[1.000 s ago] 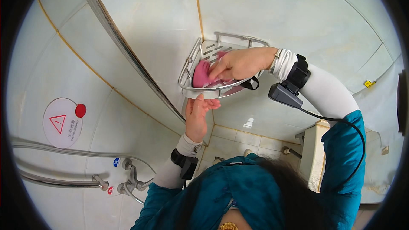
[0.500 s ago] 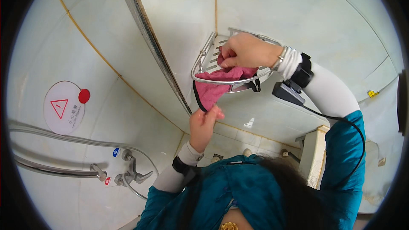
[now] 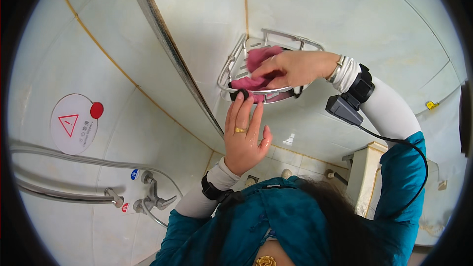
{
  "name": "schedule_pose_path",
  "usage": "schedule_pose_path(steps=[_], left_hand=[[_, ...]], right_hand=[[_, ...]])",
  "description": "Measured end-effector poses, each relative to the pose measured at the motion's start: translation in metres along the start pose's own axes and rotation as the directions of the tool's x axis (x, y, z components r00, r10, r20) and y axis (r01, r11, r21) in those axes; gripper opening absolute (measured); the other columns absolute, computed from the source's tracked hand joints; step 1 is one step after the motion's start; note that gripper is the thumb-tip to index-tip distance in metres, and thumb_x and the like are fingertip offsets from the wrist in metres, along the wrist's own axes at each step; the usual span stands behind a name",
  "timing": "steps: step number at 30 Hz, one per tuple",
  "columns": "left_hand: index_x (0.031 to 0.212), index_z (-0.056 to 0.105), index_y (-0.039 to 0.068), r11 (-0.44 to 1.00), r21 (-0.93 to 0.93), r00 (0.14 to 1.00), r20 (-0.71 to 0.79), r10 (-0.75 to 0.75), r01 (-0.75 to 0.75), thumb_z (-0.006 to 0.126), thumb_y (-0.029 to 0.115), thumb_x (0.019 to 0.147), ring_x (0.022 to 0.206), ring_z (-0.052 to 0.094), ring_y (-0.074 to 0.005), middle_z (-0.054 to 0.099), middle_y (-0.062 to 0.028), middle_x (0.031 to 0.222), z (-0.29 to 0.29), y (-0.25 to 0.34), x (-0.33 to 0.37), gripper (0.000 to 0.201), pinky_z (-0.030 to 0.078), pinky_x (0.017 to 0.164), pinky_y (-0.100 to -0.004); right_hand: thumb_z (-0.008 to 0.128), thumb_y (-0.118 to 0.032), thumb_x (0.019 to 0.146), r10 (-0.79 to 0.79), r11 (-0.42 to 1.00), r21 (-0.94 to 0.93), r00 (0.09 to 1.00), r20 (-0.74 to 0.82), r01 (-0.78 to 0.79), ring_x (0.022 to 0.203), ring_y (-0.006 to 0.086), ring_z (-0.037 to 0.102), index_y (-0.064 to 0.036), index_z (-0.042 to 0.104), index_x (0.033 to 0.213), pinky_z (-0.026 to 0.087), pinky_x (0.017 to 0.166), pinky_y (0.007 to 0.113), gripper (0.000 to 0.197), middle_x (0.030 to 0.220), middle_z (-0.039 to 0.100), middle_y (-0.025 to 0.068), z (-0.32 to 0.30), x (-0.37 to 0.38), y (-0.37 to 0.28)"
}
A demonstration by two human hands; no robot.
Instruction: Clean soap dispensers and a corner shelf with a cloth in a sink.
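A pink cloth with black edging (image 3: pixel 262 58) lies bunched in a metal corner shelf (image 3: pixel 293 36), and part of it hangs by the front rail. My right hand (image 3: pixel 300 69) reaches over the shelf from the right, its curled fingers closed on the cloth; the fingertips are partly hidden in the folds. Below the front rail, my left hand (image 3: pixel 246 140) has its fingers stretched upward and apart. Its fingertips touch the black edge of the cloth at the left end of the rail. The skin looks wet.
Slots run through the shelf floor. To its left a metal-edged panel (image 3: pixel 175 49) slants down. A shower mixer tap (image 3: pixel 153 199) with a hose and a metal bar (image 3: pixel 64 197) is on the left wall. A cream cabinet (image 3: pixel 365 177) stands at lower right.
My left hand has let go of the hanging corner and opened, fingers rising to the rail. The cloth's hanging part has been lifted into the shelf. My right hand has shifted slightly right and down.
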State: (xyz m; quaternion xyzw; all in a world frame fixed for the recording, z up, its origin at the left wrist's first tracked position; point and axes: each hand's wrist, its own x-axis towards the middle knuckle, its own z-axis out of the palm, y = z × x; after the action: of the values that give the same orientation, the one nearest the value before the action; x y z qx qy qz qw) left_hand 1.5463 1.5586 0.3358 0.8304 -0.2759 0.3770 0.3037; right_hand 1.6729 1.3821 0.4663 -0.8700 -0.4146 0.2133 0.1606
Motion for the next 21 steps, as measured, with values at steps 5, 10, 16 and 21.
schedule_pose_path(steps=[5,10,16,21], left_hand=[[0.117,0.057,-0.002,0.995,-0.074,0.998,-0.027,0.059,-0.061,0.066,0.002,0.07,0.116,0.049,-0.0426,0.05,-0.0196,0.125,0.011,0.0,-0.012,0.049,0.04,0.098,-0.0511],[0.119,0.056,-0.001,0.997,-0.071,0.999,-0.04,0.017,-0.02,0.066,0.002,0.07,0.118,0.047,-0.0427,0.048,-0.02,0.129,0.005,-0.005,-0.014,0.05,0.041,0.097,-0.0507],[0.122,0.054,0.0,0.999,0.023,0.996,-0.087,-0.023,0.025,0.065,0.002,0.071,0.123,0.044,-0.0421,0.046,-0.0208,0.132,0.001,-0.012,-0.02,0.052,0.036,0.102,-0.0524],[0.125,0.052,0.0,0.996,0.087,0.999,-0.05,-0.009,0.014,0.065,0.005,0.072,0.125,0.044,-0.0396,0.045,-0.0204,0.135,0.007,-0.014,-0.018,0.055,0.029,0.107,-0.057]], right_hand=[[0.052,-0.01,0.092,-0.348,0.935,-0.06,0.936,0.053,0.351,0.117,0.0287,0.053,-0.0052,0.052,0.13,0.041,0.099,0.035,0.038,0.13,0.054,0.0165,0.01,0.031,0.024],[0.05,-0.009,0.083,0.012,0.984,-0.176,0.992,-0.128,-0.035,0.096,0.0301,0.063,-0.0025,0.054,0.127,0.047,0.088,0.036,0.045,0.103,0.067,0.0174,-0.017,0.048,0.053],[0.048,-0.01,0.091,-0.093,0.986,-0.114,0.967,0.235,0.122,0.126,0.0316,0.047,-0.004,0.048,0.135,0.036,0.107,0.034,0.044,0.135,0.05,0.0189,-0.009,0.042,-0.006],[0.047,-0.006,0.093,-0.298,0.952,0.026,0.911,0.286,0.304,0.13,0.0277,0.044,-0.0042,0.055,0.129,0.034,0.107,0.032,0.037,0.142,0.047,0.0136,-0.009,0.026,0.013]])
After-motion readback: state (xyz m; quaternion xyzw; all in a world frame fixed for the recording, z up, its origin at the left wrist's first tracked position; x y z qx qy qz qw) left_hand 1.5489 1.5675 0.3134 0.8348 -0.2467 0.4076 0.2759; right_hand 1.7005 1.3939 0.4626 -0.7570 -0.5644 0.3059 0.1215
